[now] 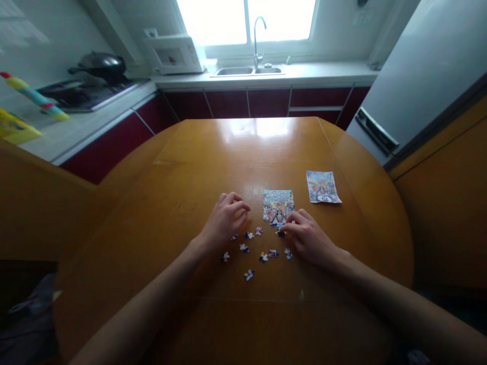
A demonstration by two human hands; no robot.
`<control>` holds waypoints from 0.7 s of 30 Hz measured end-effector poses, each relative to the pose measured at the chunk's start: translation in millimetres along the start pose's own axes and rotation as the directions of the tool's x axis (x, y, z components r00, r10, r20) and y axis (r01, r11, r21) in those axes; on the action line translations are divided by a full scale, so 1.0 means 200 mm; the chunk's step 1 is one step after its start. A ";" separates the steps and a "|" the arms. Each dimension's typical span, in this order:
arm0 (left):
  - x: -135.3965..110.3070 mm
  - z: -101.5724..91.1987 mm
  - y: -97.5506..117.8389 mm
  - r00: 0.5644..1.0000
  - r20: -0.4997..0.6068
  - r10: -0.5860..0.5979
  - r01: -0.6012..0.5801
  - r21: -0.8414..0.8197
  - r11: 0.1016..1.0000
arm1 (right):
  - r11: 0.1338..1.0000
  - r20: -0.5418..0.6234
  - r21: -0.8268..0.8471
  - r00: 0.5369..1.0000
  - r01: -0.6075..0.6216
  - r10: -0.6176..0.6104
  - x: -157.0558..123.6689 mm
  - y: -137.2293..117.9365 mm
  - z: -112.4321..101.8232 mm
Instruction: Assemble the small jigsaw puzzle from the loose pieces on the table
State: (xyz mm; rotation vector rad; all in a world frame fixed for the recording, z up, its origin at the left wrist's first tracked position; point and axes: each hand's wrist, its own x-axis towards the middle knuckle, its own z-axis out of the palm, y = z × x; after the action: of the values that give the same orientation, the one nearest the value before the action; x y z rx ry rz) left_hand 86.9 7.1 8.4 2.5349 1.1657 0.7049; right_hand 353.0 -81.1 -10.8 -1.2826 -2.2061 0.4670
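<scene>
A partly assembled jigsaw puzzle (277, 203) with a colourful crowded picture lies flat on the wooden table. At its lower edge my right hand (306, 235) has its fingertips closed on a puzzle piece (280, 231), partly hidden by the fingers. To the left of the puzzle, my left hand (227, 218) is held just over the table, fingers loosely bent and apart, with nothing visible in it. Several loose pieces are scattered below, among them a piece (248, 275) nearest me and another piece (225, 257) at the left.
A creased printed sheet (323, 187) with a similar picture lies right of the puzzle. Beyond the round-ended table (182, 162) are a sink (236, 71), a microwave (173, 55) and a stove with a pan (101, 66). A fridge (414, 66) stands at the right.
</scene>
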 end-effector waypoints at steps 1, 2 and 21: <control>-0.02 0.00 0.01 0.999 0.027 -0.017 0.017 -0.005 1.000 | 1.000 -0.005 0.006 1.000 -0.005 0.005 0.00 0.01 0.00; -0.05 0.00 0.02 0.998 0.054 -0.036 0.037 -0.009 0.999 | 1.000 -0.016 0.013 1.000 -0.011 0.011 0.00 0.01 0.00; -0.10 0.13 0.19 0.990 0.126 -0.058 0.077 -0.150 0.986 | 0.993 -0.192 0.099 0.978 -0.069 0.087 -0.03 -0.02 -0.03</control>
State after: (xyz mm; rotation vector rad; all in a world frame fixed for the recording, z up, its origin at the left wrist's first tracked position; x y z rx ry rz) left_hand 114.3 -33.8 -3.7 2.3633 1.1054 0.5913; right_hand 356.9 -88.2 -5.1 -1.3114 -1.9556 0.4463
